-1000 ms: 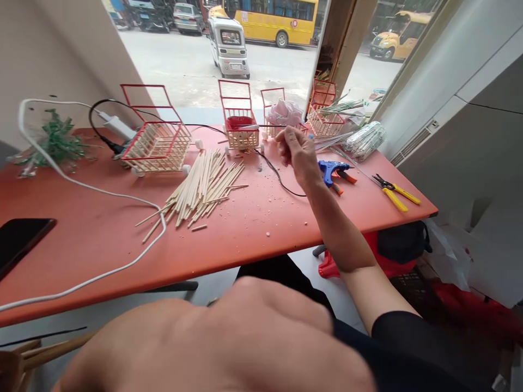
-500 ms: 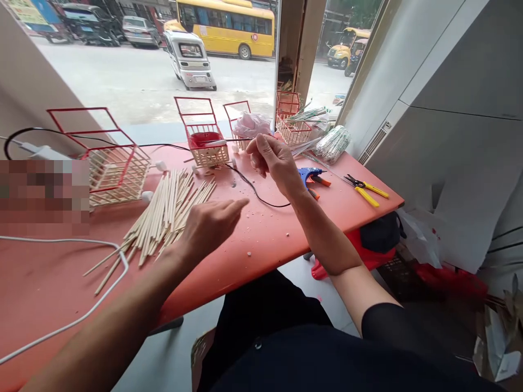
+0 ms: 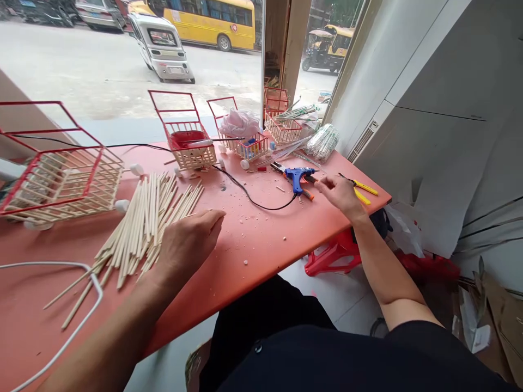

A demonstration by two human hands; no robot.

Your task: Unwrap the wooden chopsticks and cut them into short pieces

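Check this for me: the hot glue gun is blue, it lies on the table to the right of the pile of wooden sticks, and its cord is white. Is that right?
Not quite: the cord is black, not white. The head view shows the blue hot glue gun on the table, right of the pile of wooden sticks.

A red-orange table (image 3: 265, 251) is carrying wooden sticks (image 3: 141, 223), stick-built carts (image 3: 195, 158), a blue glue gun (image 3: 298, 177), yellow-handled pliers (image 3: 365, 187), a white cable (image 3: 98, 294) and scattered crumbs (image 3: 245, 262).
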